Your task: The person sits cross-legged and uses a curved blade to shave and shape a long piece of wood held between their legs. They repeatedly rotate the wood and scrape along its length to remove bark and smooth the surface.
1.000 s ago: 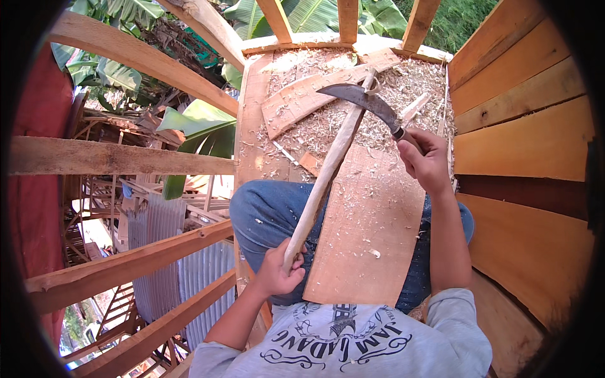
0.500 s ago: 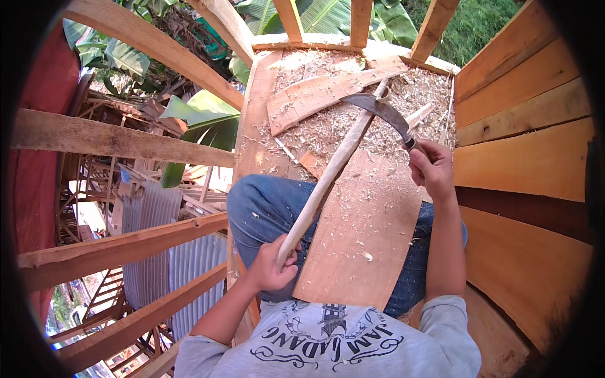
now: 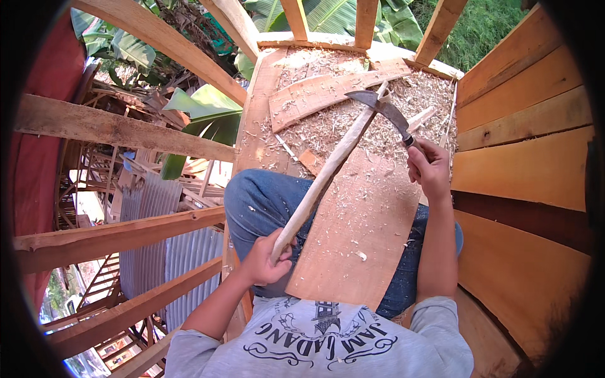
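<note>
My left hand (image 3: 267, 258) is wrapped round the near end of a long, pale wooden stick (image 3: 326, 173). The stick slants away to the right across a flat board (image 3: 356, 233) that rests over my lap. In my right hand (image 3: 430, 170) is the handle of a sickle (image 3: 392, 113) with a dark curved blade. That blade crosses the stick close to its far end, where a curl of shaved wood (image 3: 384, 96) stands up. A few loose shavings lie on the lap board.
Wood shavings (image 3: 422, 94) cover the plank floor ahead, around a wide tapered board (image 3: 334, 91) and small offcuts. Wooden rails (image 3: 120, 236) run along the left, with corrugated roofing (image 3: 148, 220) below them. A plank wall (image 3: 523, 160) rises at the right.
The sickle blade stays near the stick's far end and shifts only slightly. My left hand and the stick's near end sit a little further left in the picture, as the whole view shifts slightly.
</note>
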Demonstrator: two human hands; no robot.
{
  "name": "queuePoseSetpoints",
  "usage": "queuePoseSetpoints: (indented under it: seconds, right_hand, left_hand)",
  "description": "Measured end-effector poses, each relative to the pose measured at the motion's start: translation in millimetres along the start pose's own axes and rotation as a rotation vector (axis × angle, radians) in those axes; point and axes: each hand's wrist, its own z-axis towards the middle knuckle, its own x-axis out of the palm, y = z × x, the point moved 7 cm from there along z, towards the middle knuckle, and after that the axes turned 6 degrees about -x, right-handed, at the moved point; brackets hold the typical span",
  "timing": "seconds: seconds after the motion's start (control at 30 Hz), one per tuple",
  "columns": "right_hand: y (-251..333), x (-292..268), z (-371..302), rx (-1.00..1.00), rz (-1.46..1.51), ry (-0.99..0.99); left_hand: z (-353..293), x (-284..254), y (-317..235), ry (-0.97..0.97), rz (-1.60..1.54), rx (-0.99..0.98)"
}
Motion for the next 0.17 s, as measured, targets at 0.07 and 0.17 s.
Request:
queuePoseSetpoints:
  seconds: [0.07,0.17]
  right_hand:
    - [-12.7,13.5,-12.9,0.129,0.132,-0.024]
    - [-8.3,46.2,-30.3,0.088,0.103,0.317]
  left_hand:
    - [6.9,-1.2,-3.0,0.012,0.022,-0.039]
    - [-2.6,-3.2,18.6,0.056,0.012,-0.084]
